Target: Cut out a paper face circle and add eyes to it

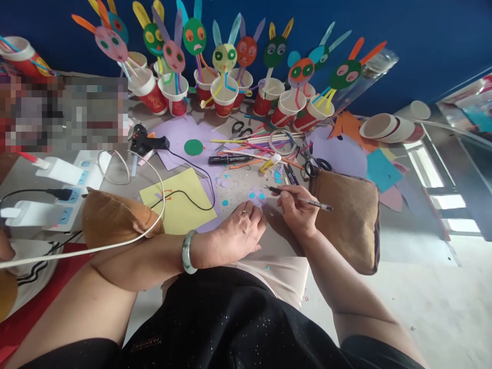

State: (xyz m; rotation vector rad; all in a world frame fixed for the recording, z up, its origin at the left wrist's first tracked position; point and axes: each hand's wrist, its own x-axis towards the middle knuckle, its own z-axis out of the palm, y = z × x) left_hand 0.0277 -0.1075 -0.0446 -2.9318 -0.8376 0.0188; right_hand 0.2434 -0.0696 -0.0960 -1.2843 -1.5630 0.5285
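My right hand [300, 210] is closed around a pen [318, 204], its tip pointing left over the table. Beside that tip lies a small purple paper cutout [254, 192] with blue dots on it. My left hand [234, 233], a ring on one finger and a jade bangle [188, 252] at the wrist, rests on the table just below the cutout. Its fingers are curled together, and their tips are hidden, so what they hold, if anything, does not show. Blue and purple paper scraps [225, 203] are scattered nearby. A black marker [229, 159] and a glue stick [270, 163] lie farther back.
Paper cups [224, 97] with animal-faced paper figures stand along the blue wall. A glue gun [148, 141], a power strip [79, 192], scissors [317, 165] and yellow paper [177, 200] lie around. Brown cushions [344, 218] flank my arms. A white cable [96, 251] crosses above my left forearm.
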